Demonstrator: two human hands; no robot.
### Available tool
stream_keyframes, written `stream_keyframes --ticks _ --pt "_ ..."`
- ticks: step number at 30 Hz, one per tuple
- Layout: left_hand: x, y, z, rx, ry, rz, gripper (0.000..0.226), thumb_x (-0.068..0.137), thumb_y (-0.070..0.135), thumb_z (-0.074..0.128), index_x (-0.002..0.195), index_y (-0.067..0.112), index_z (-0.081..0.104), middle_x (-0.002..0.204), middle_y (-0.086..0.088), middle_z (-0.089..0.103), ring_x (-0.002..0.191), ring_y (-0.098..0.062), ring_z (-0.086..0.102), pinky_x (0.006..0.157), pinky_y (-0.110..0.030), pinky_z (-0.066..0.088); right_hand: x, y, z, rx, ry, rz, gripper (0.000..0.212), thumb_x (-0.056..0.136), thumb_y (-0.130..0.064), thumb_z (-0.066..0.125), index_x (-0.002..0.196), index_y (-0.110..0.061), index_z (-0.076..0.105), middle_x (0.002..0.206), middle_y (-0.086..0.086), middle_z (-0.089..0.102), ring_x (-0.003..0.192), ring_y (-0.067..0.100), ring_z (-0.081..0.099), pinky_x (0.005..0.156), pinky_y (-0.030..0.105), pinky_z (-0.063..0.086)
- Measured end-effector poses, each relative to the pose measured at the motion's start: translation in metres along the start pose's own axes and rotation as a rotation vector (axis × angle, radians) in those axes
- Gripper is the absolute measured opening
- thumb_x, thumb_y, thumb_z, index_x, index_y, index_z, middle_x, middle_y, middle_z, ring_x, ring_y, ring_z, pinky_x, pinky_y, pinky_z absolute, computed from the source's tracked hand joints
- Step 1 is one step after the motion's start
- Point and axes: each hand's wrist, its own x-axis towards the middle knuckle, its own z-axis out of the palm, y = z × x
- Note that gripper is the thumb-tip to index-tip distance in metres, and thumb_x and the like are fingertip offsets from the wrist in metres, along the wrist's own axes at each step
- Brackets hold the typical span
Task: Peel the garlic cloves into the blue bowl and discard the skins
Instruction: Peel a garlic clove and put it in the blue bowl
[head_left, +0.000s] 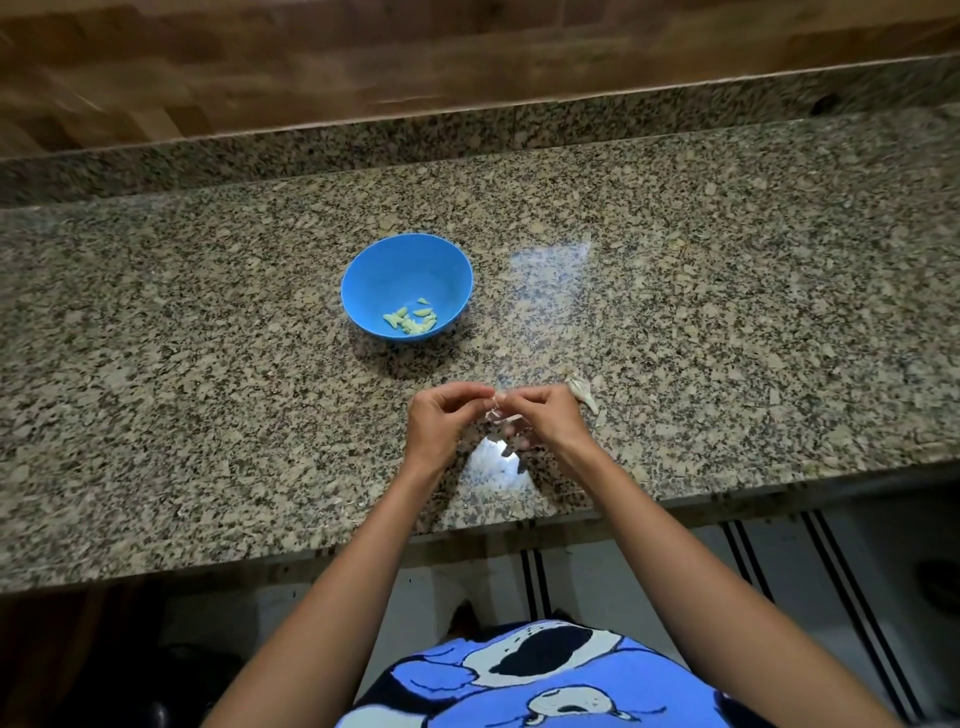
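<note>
Fingertips of both hands meet over the granite counter (208, 338). On the left hand (441, 421), the fingers are curled, with thumb and forefinger pinching a small pale garlic clove (497, 401). The right hand (548, 415), fingers also curled, pinches the same clove from the opposite side. The clove is mostly hidden between the fingertips, so its remaining skin cannot be determined. The blue bowl (395, 270) stands beyond the fingers, slightly left and well apart, and contains peeled cloves (413, 317). An unpeeled garlic piece (581, 391) lies just beside the right knuckles, on their outer side.
</note>
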Motion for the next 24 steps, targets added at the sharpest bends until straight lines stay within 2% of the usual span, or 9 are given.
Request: stream_keyframes --ticks 3,8,11,14,19,24 --pt "-0.0003 -0.0001 -0.0030 -0.019 -0.024 0.012 0.015 0.074 -0.002 0.073 0.087 0.006 0.073 0.086 -0.010 0.073 0.080 -0.021 0.069 0.073 -0.027 0.056 -0.0020 -0.0013 -0.0029 -0.013 -0.043 -0.029 0.011 0.087 -0.011 0.062 0.082 -0.005 0.070 0.072 0.007 0.069 0.048 0.010 0.058 0.039 0.019 0.041" --pt "-0.0021 0.0029 -0.0011 -0.065 -0.021 -0.022 0.014 0.074 -0.001 0.073 0.085 0.009 0.073 0.084 -0.007 0.073 0.078 -0.019 0.069 0.070 -0.024 0.056 -0.0021 0.0018 -0.0017 -0.029 -0.030 -0.063 0.017 0.088 -0.010 0.061 0.073 -0.009 0.070 0.074 0.011 0.069 0.050 0.013 0.059 0.039 0.019 0.041" --pt "-0.0010 0.0035 -0.0018 -0.075 0.002 -0.039 0.014 0.075 0.001 0.073 0.088 0.005 0.072 0.085 -0.008 0.073 0.078 -0.018 0.069 0.070 -0.022 0.056 -0.0032 0.0025 -0.0013 0.000 -0.032 -0.090 0.007 0.085 -0.014 0.066 0.084 -0.010 0.070 0.080 0.010 0.071 0.055 0.017 0.063 0.043 0.025 0.047" --pt "-0.0019 0.0032 -0.0012 -0.068 0.017 -0.039 0.014 0.077 0.000 0.072 0.090 0.004 0.072 0.085 -0.007 0.073 0.077 -0.016 0.070 0.068 -0.021 0.056 -0.0028 0.0025 -0.0008 -0.040 -0.024 -0.148 0.014 0.077 -0.015 0.073 0.089 -0.007 0.070 0.082 0.012 0.071 0.062 0.025 0.065 0.049 0.032 0.053" --pt "-0.0023 -0.0011 0.0017 -0.078 0.057 -0.054 0.020 0.077 -0.002 0.072 0.095 0.006 0.072 0.091 -0.008 0.073 0.084 -0.022 0.070 0.076 -0.031 0.058 0.0000 0.0020 -0.0002 -0.049 0.021 -0.158 0.016 0.081 -0.008 0.069 0.094 0.000 0.069 0.083 0.014 0.070 0.062 0.024 0.065 0.045 0.024 0.053" --pt "-0.0034 -0.0006 0.0037 -0.035 0.091 0.007 0.028 0.076 -0.001 0.073 0.103 0.006 0.069 0.092 -0.005 0.072 0.086 -0.015 0.071 0.079 -0.026 0.057 0.0005 0.0031 0.0020 -0.085 0.005 -0.182 0.015 0.082 -0.011 0.068 0.094 -0.002 0.070 0.084 0.015 0.071 0.065 0.026 0.066 0.046 0.024 0.053"
